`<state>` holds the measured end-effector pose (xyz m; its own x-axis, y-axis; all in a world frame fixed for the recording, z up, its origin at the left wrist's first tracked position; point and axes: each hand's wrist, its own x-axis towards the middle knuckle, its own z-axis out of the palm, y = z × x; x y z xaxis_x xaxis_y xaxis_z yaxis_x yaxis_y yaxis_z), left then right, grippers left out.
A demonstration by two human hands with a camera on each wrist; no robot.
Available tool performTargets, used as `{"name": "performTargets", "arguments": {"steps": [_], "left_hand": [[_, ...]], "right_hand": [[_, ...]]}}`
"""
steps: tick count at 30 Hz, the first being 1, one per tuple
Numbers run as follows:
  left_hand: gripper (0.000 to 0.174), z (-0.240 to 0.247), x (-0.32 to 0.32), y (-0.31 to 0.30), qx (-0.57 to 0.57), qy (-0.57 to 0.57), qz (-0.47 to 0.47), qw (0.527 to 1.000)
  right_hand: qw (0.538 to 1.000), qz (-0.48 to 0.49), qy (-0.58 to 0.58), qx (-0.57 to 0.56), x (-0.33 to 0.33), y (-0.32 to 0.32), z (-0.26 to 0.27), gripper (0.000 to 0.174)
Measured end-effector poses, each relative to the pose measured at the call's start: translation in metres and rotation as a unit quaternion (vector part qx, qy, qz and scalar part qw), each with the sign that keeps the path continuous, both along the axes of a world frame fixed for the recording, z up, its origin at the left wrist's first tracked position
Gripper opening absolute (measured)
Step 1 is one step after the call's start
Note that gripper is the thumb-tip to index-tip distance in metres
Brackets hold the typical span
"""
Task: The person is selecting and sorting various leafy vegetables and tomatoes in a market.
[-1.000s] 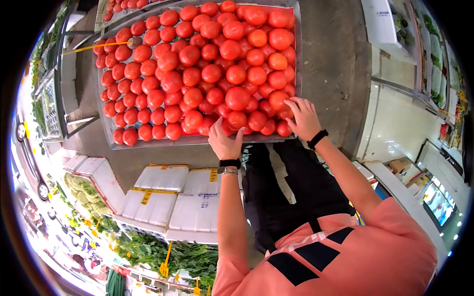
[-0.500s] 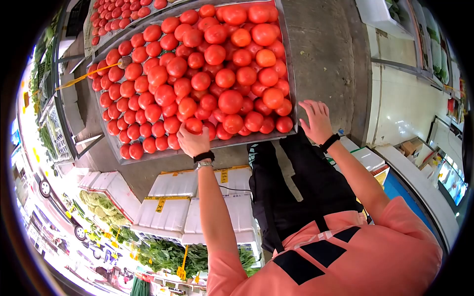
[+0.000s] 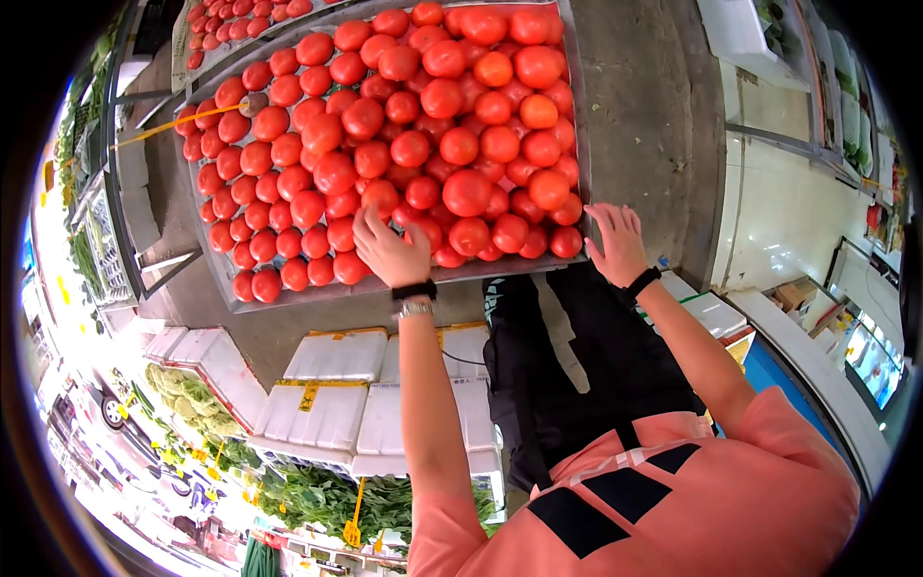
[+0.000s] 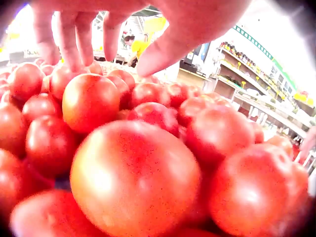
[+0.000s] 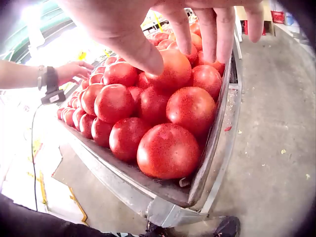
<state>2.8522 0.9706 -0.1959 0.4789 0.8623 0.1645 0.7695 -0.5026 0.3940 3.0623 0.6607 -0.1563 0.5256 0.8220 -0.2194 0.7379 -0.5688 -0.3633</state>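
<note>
Ripe red tomatoes (image 3: 411,148) lie heaped in a wide, shallow metal-edged tray (image 3: 481,274). My left hand (image 3: 392,252) is over the front part of the heap, its fingers spread towards an orange-red tomato (image 3: 381,196). In the left wrist view, the fingers (image 4: 69,42) hang extended over the tomatoes, with a large tomato (image 4: 136,177) close below the camera. My right hand (image 3: 618,240) hovers by the tray's front right corner, fingers spread. The right wrist view shows its fingers (image 5: 224,34) extended over the heap, near an orange-red tomato (image 5: 174,70).
A second batch of tomatoes (image 3: 226,34) lies beyond the tray. White foam boxes (image 3: 317,415) stand in front on the left, with leafy greens (image 3: 322,505) behind them. Concrete floor (image 3: 654,144) runs along the right side, beside a white-panelled stand (image 3: 779,207).
My left hand went left along the front, its fingers around a tomato half a second ago, and now has them spread over the heap. The right hand left the corner tomatoes, moving right.
</note>
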Motion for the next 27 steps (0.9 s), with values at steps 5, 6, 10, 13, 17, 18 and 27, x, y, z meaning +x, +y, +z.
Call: {"name": "performTargets", "arguments": {"steps": [5, 6, 10, 13, 17, 18, 27], "left_hand": [[0.075, -0.008, 0.017, 0.039, -0.083, 0.216, -0.007, 0.973], [0.074, -0.008, 0.019, 0.042, -0.083, 0.215, -0.011, 0.973], [0.073, -0.013, 0.010, 0.053, -0.094, 0.215, -0.010, 0.972], [0.073, -0.003, -0.001, 0.051, -0.104, 0.184, 0.000, 0.977], [0.073, 0.020, -0.032, 0.031, -0.083, 0.197, -0.011, 0.977], [0.073, 0.021, -0.038, 0.026, -0.096, 0.206, -0.026, 0.974], [0.072, 0.007, -0.055, 0.024, -0.140, 0.202, -0.091, 0.965]], "right_hand": [[1.000, 0.006, 0.002, -0.003, -0.007, 0.003, 0.007, 0.060], [1.000, 0.006, 0.000, -0.002, -0.007, 0.003, 0.008, 0.060], [1.000, 0.001, 0.002, -0.017, -0.012, 0.000, 0.010, 0.061], [1.000, -0.001, 0.002, -0.009, -0.012, -0.004, 0.008, 0.061], [1.000, -0.007, -0.003, -0.012, -0.014, -0.006, 0.007, 0.062], [1.000, -0.005, -0.002, -0.014, -0.015, -0.006, 0.005, 0.062], [1.000, -0.001, 0.009, -0.027, -0.028, 0.007, 0.008, 0.061]]}}
